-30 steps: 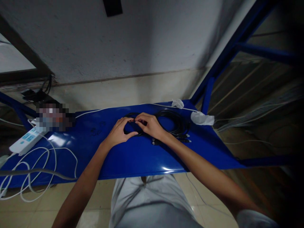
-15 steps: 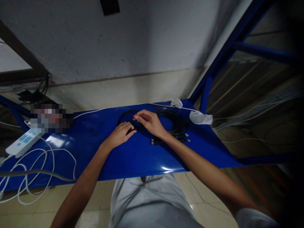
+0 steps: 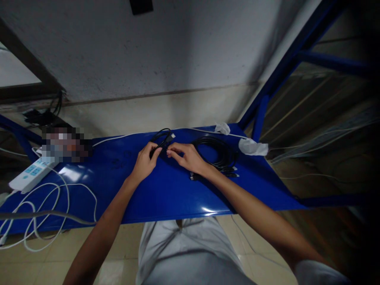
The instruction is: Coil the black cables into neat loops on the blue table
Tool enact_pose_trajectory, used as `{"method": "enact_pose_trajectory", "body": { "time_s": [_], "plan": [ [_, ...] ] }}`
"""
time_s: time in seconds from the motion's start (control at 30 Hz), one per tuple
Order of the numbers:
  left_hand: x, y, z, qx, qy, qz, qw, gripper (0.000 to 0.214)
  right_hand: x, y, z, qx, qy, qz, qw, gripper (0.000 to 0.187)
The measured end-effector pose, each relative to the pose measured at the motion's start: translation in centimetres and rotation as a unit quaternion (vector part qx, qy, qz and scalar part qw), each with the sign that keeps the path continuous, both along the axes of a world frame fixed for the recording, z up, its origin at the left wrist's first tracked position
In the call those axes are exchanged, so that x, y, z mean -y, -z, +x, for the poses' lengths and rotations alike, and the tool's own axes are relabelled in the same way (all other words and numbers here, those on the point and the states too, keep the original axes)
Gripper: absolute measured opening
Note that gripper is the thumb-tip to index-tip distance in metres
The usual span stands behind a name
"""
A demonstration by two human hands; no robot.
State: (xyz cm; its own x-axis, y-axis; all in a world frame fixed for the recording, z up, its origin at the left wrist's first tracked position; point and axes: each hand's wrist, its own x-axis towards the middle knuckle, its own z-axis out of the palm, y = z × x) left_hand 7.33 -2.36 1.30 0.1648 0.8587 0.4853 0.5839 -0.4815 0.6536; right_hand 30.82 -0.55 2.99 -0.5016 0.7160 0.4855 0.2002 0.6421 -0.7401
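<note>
In the head view my left hand [image 3: 146,160] is closed around a black USB cable [image 3: 160,145]. The cable's plug with a pale metal end points up and right past my fingers, and a loop of it arcs behind. Close to that plug, my right hand [image 3: 187,157] has its thumb and fingers pinched together. Whatever lies in the pinch is too small to make out. Beside and partly behind my right hand, coiled black cables [image 3: 218,152] lie on the blue table [image 3: 166,194], their plugs toward me.
At the left a white power strip [image 3: 28,174] lies with looped white cords [image 3: 57,206] in front. Two crumpled white wrappings [image 3: 252,147] sit on the thin white cord along the back edge. A blue frame post [image 3: 261,116] rises at the right, and a wall stands behind.
My left hand has turned and lifted slightly, so the cable's plug now points up and away from me. My right hand has shifted a little downward, still pinched.
</note>
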Motion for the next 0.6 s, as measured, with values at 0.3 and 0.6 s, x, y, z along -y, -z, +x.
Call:
{"method": "enact_pose_trajectory", "body": {
  "time_s": [0.3,0.6],
  "plan": [
    [-0.1,0.2,0.2,0.127,-0.004,-0.035,0.991,0.029,0.0,0.0,0.0,0.027,0.004,0.006,1.000,0.026],
    [0.1,-0.1,0.7,0.079,0.069,-0.017,0.994,0.029,0.0,1.3,-0.9,-0.058,-0.031,-0.120,0.991,0.026]
  ]
}}
